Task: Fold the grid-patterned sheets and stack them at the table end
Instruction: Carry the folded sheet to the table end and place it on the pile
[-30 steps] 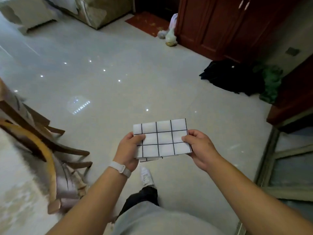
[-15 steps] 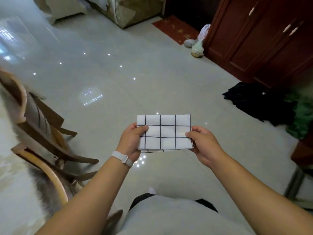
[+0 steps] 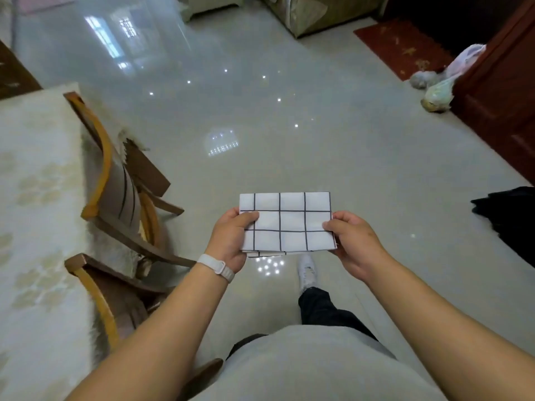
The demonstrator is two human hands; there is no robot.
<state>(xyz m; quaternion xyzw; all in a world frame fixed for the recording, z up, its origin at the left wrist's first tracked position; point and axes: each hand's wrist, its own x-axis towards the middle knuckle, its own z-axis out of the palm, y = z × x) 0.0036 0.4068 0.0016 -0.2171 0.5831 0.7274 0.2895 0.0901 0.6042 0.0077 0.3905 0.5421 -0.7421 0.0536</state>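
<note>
A folded white sheet with a black grid pattern (image 3: 289,222) is held flat in the air in front of me, above the floor. My left hand (image 3: 228,241) grips its left edge, thumb on top; a white band is on that wrist. My right hand (image 3: 353,240) pinches its right edge. A lower layer of the fold peeks out under the near edge. The table (image 3: 34,198), covered in a pale patterned cloth, lies to my left.
Two wooden chairs (image 3: 115,198) stand tucked against the table's right side. Glossy pale floor tiles (image 3: 260,125) stretch ahead. A dark wooden cabinet (image 3: 503,91) is at the right, with a black cloth pile (image 3: 509,215) and bags (image 3: 437,94) on the floor nearby.
My view has swung left as I walk: the table and a second chair have come into sight, and the cabinet slid right. Both hands still hold the folded sheet the same way.
</note>
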